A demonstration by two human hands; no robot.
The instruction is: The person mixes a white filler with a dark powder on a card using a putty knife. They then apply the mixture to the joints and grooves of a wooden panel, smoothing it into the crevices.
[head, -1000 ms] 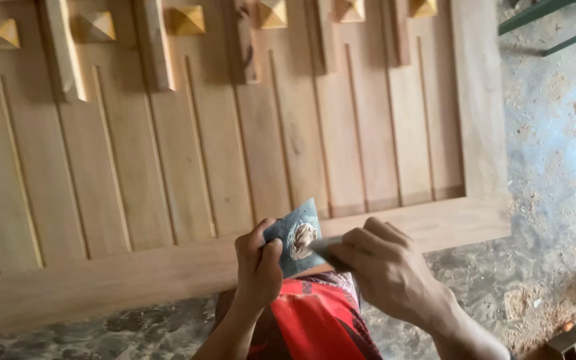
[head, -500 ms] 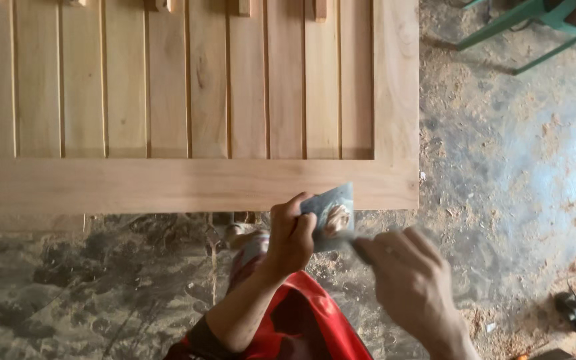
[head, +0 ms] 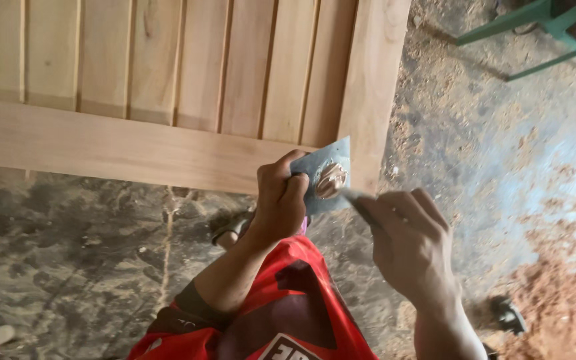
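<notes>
My left hand (head: 280, 200) grips a flat grey metal plate (head: 325, 175) that carries a brownish lump of paste in its middle. My right hand (head: 409, 245) holds a thin dark blade (head: 357, 201), blurred, whose tip meets the plate just below the paste. Both hands hover over my red garment (head: 281, 313), in front of the lower right corner of a pale wooden door (head: 168, 87) lying flat with grooved vertical slats and a plain bottom rail.
The floor (head: 75, 260) is rough grey concrete, with sawdust (head: 561, 293) piled reddish at the lower right. Green metal furniture legs (head: 535, 27) stand at the top right. A dark sandal (head: 508, 315) lies near my right wrist.
The view has drifted so the door sits further up and left, its right corner now by my hands. My right hand with the blade has come up against the plate.
</notes>
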